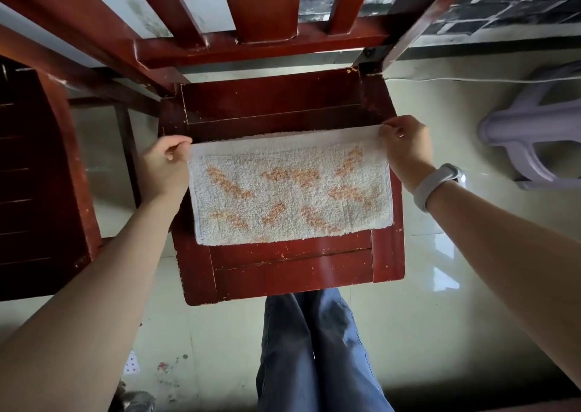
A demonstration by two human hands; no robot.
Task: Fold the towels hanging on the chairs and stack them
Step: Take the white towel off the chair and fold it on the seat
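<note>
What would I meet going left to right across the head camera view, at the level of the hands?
Second wooden chair → left hand → towel lying on the chair seat → right hand → wristband → pale purple plastic stool.

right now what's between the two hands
In the head view, the towel spans the whole stretch: the left hand pinches its far left corner, the right hand its far right corner, over the chair seat.

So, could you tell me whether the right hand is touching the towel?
Touching: the head view shows the right hand pinching the towel at its far right corner.
</note>
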